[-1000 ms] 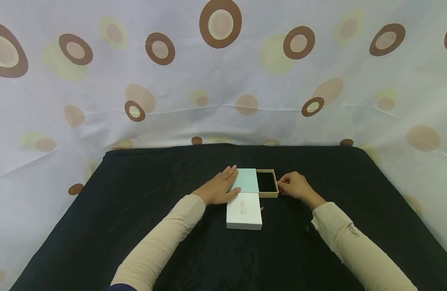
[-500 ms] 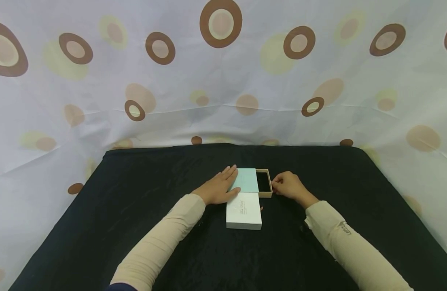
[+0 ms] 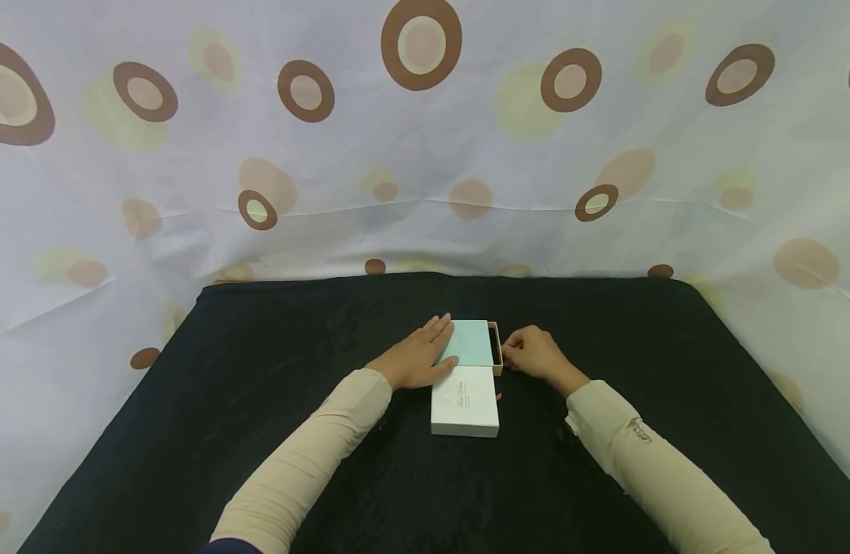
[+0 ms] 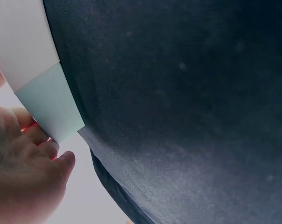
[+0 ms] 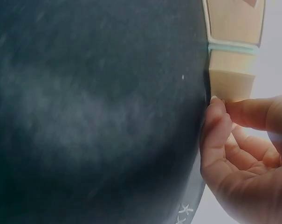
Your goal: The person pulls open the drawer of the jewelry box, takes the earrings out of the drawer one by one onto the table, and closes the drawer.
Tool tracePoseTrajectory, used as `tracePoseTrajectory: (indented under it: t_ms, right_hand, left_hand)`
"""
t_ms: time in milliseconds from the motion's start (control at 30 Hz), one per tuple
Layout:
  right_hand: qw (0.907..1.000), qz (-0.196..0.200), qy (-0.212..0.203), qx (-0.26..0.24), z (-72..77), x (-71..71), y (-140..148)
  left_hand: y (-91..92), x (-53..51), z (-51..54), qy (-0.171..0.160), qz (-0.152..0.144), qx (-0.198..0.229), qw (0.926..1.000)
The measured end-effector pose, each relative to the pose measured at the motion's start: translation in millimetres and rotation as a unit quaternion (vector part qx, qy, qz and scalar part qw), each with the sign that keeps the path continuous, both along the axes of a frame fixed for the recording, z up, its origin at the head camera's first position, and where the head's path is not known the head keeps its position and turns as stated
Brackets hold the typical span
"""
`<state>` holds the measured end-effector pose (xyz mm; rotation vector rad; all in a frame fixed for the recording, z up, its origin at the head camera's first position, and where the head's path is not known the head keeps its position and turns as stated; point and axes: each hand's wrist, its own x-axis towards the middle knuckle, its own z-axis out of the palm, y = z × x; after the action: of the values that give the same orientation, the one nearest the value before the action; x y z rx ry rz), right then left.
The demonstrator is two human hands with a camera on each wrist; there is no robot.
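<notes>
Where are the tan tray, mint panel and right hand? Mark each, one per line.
Tan tray [image 5: 231, 85]: right wrist view, outer end wall.
Mint panel [image 3: 472, 343]: head view, middle of its top surface.
Right hand [image 3: 538, 355]: head view, back of the hand.

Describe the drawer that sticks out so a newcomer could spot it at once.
On the black cloth, a white cover meets a mint cover beyond it. From the mint cover's right side, by the right hand, juts the drawer. Unlike both covers, it shows tan walls and a dark, open top.
</notes>
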<state>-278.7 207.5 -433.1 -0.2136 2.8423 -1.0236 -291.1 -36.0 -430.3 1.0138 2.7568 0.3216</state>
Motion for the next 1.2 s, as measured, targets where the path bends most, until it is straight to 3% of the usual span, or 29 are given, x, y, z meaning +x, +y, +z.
tracePoseTrajectory:
  t_ms: [1200]
  right_hand:
    - [0.9995,0.016,0.025,-0.005,-3.9,1.2,-15]
  left_hand:
    - [0.3,0.0,-1.2,0.010,-0.002,-0.005,0.9999]
